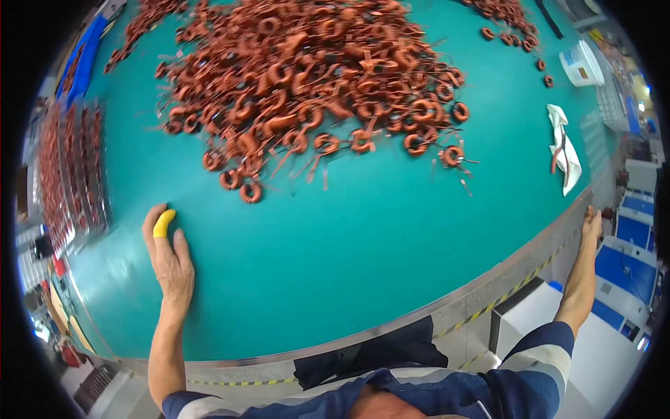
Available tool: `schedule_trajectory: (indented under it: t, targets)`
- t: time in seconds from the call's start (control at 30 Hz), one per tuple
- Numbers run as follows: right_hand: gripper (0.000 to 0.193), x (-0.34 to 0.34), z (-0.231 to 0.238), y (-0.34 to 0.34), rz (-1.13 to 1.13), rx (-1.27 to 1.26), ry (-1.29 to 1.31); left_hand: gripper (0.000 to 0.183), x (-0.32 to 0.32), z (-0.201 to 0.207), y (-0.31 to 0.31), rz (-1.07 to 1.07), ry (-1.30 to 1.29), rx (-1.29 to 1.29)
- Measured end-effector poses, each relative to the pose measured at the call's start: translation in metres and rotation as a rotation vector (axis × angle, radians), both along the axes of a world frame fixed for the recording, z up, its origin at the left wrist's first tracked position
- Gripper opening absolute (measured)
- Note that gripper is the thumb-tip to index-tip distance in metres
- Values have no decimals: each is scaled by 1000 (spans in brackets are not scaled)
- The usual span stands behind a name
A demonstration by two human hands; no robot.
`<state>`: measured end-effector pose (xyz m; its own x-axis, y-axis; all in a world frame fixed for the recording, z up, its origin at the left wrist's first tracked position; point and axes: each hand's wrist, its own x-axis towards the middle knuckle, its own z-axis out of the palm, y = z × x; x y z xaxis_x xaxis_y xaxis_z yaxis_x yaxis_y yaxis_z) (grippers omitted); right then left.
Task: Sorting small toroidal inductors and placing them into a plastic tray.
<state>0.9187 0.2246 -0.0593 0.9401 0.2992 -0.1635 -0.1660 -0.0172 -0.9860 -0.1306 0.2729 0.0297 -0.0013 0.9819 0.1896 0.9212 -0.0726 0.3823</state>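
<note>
My left hand [169,262] rests on the green tabletop [335,258], its fingers extended and a yellow finger cot [165,223] on one of them. It holds nothing. Out to the right, my right hand [592,223] is just beyond the table's edge with its fingers curled closed. A small dark object [606,212] shows beside those fingers, but what they grip is too small to make out. Ahead of both hands lies a large heap of copper-wound toroid coils [307,70] with loose wire ends. A few single coils [250,192] lie at its near side.
Stacked clear trays of coils [73,174] stand at the left, by a blue bin [85,63]. At the right are a white cloth [564,153] with a thin reddish tool on it, a white tub [581,64] and more loose coils [513,31]. The table has a metal edge [419,307].
</note>
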Motion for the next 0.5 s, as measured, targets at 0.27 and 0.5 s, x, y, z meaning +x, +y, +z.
schedule_trajectory:
  t: [0.27,0.5]
  targets:
    - [29,32,96,-43,-12,-2,-423,27,-22,-11,-11,-44,-177,103]
    - [31,-90,127,-20,392,380,-245,26,-40,-14,-4,129,-619,187]
